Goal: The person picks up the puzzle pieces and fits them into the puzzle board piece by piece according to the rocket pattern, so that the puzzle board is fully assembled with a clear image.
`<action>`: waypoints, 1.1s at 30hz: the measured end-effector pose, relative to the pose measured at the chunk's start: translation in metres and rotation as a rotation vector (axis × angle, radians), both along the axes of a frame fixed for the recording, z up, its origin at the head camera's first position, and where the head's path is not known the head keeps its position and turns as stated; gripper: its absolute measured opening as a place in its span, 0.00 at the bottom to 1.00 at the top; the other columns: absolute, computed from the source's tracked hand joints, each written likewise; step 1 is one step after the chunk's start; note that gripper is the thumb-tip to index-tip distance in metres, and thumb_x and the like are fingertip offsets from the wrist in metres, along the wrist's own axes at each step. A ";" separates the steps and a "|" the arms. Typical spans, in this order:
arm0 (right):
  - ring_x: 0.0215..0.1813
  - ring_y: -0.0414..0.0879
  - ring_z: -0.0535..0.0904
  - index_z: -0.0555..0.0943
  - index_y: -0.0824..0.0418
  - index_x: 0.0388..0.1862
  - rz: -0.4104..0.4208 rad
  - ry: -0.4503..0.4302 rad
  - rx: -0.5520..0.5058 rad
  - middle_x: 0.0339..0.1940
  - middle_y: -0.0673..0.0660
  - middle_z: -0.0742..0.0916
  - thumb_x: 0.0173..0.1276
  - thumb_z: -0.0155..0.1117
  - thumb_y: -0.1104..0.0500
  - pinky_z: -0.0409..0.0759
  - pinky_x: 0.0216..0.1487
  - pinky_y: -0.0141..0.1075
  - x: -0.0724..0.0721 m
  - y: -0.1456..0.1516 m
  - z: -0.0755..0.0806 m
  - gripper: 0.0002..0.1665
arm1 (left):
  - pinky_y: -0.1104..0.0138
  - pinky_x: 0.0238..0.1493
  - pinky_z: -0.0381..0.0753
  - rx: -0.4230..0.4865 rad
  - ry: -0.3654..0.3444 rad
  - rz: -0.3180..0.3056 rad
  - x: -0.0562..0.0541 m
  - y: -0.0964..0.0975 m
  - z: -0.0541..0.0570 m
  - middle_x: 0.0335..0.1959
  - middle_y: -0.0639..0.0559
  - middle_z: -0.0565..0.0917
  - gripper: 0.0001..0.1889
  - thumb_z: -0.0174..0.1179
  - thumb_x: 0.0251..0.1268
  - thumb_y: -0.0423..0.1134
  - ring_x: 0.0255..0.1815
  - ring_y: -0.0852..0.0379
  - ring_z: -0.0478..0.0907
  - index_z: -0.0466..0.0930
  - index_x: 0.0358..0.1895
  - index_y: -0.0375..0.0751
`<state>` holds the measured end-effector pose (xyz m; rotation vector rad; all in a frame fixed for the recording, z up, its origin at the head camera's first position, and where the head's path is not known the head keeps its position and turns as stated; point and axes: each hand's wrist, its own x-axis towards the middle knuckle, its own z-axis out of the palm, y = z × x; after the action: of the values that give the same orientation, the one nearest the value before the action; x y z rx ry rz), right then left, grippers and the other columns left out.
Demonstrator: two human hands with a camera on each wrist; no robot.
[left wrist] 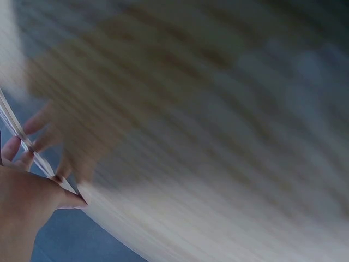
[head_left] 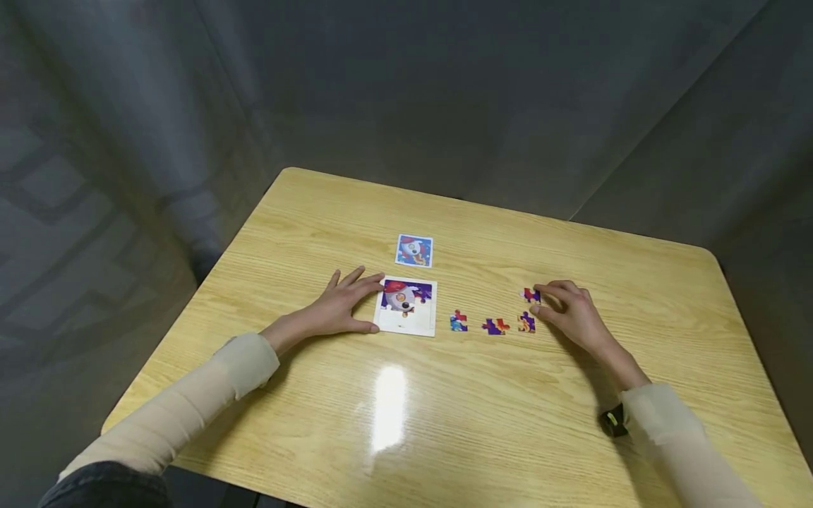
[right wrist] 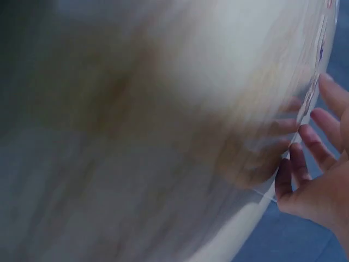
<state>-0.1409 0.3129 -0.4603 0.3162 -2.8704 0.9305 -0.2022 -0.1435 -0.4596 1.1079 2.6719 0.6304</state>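
Observation:
My left hand [head_left: 336, 308] rests at the left side of a square white puzzle tray [head_left: 416, 326], fingers spread, with the forefinger by its upper left corner and the thumb by the lower left. Joined jigsaw pieces [head_left: 400, 296] showing a white face and red hat fill the tray's upper part. On the right, my right hand [head_left: 574, 315] has its index fingertip at the edge of a red and purple jigsaw piece [head_left: 531, 295]. Its thumb tip lies just below, near a purple and orange piece [head_left: 526, 323]. Both wrist views show the hands [left wrist: 27, 196] low against the tabletop.
Between the tray and my right hand lie a blue and red piece [head_left: 459, 322] and a purple and orange-red piece [head_left: 495, 327]. A small picture card [head_left: 414, 251] lies behind the tray. Grey curtains [head_left: 444, 99] stand around the wooden table [head_left: 483, 416].

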 end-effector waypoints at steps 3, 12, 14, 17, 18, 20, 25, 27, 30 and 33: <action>0.52 0.62 0.64 0.76 0.68 0.61 0.019 -0.003 -0.016 0.56 0.68 0.74 0.65 0.67 0.59 0.62 0.43 0.48 -0.004 0.001 -0.002 0.26 | 0.36 0.68 0.31 0.004 0.003 0.002 0.000 0.000 0.000 0.77 0.51 0.56 0.44 0.66 0.54 0.61 0.77 0.40 0.41 0.63 0.71 0.45; 0.46 0.56 0.66 0.80 0.67 0.56 0.034 -0.029 -0.029 0.53 0.64 0.75 0.66 0.67 0.61 0.62 0.40 0.42 -0.012 0.005 0.000 0.21 | 0.36 0.68 0.31 0.011 0.005 0.003 -0.001 -0.001 0.000 0.77 0.51 0.56 0.43 0.66 0.54 0.61 0.77 0.40 0.41 0.63 0.71 0.45; 0.47 0.56 0.67 0.81 0.66 0.53 0.027 -0.023 -0.031 0.52 0.64 0.75 0.65 0.67 0.61 0.62 0.40 0.41 -0.013 0.005 0.000 0.19 | 0.36 0.68 0.31 0.015 0.006 0.005 -0.001 -0.001 0.000 0.77 0.51 0.55 0.43 0.66 0.54 0.61 0.77 0.40 0.40 0.63 0.71 0.46; 0.46 0.55 0.67 0.82 0.65 0.51 0.013 -0.025 -0.036 0.51 0.64 0.76 0.65 0.67 0.61 0.63 0.41 0.41 -0.014 0.005 -0.001 0.16 | 0.36 0.68 0.31 0.022 0.007 0.005 -0.002 -0.001 0.000 0.77 0.50 0.56 0.43 0.66 0.54 0.61 0.77 0.39 0.41 0.64 0.71 0.46; 0.46 0.56 0.67 0.82 0.65 0.51 0.007 -0.027 -0.036 0.51 0.64 0.76 0.65 0.67 0.60 0.63 0.41 0.42 -0.014 0.005 -0.001 0.16 | 0.36 0.68 0.31 0.024 0.007 0.004 -0.002 -0.001 0.000 0.76 0.50 0.56 0.43 0.66 0.54 0.61 0.77 0.39 0.41 0.64 0.71 0.46; 0.48 0.57 0.68 0.81 0.65 0.50 -0.006 -0.033 -0.032 0.51 0.64 0.76 0.66 0.67 0.60 0.64 0.43 0.43 -0.013 0.005 -0.001 0.16 | 0.36 0.69 0.30 0.020 0.002 0.004 -0.002 -0.001 0.000 0.77 0.50 0.55 0.43 0.66 0.54 0.62 0.77 0.39 0.41 0.64 0.71 0.47; 0.50 0.60 0.68 0.79 0.68 0.51 -0.028 -0.047 -0.021 0.50 0.67 0.76 0.66 0.66 0.60 0.66 0.47 0.48 -0.010 0.003 -0.003 0.17 | 0.36 0.68 0.31 0.018 -0.004 0.000 -0.002 0.000 0.000 0.77 0.51 0.55 0.42 0.66 0.54 0.62 0.77 0.40 0.41 0.64 0.70 0.47; 0.50 0.60 0.68 0.78 0.69 0.53 -0.041 -0.051 -0.012 0.51 0.68 0.76 0.66 0.66 0.60 0.66 0.47 0.50 -0.010 0.003 -0.003 0.19 | 0.36 0.68 0.31 0.019 -0.002 -0.001 -0.002 0.000 0.000 0.77 0.50 0.56 0.42 0.67 0.53 0.61 0.77 0.39 0.41 0.65 0.70 0.47; 0.48 0.59 0.68 0.78 0.70 0.53 -0.060 -0.053 -0.007 0.50 0.68 0.75 0.66 0.66 0.59 0.66 0.45 0.49 -0.009 0.002 -0.002 0.21 | 0.36 0.69 0.31 0.016 -0.006 0.000 -0.002 0.000 -0.001 0.77 0.51 0.55 0.42 0.66 0.54 0.61 0.77 0.40 0.41 0.65 0.70 0.47; 0.45 0.57 0.67 0.79 0.70 0.51 -0.072 -0.044 -0.008 0.48 0.67 0.75 0.65 0.67 0.60 0.65 0.43 0.46 -0.009 0.002 -0.001 0.19 | 0.36 0.69 0.31 0.017 -0.012 0.001 -0.002 -0.001 -0.001 0.77 0.51 0.55 0.42 0.66 0.54 0.61 0.77 0.40 0.40 0.65 0.70 0.47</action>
<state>-0.1494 0.3146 -0.4617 0.1929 -2.8958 0.9471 -0.2042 -0.1442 -0.4601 1.1045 2.6621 0.6587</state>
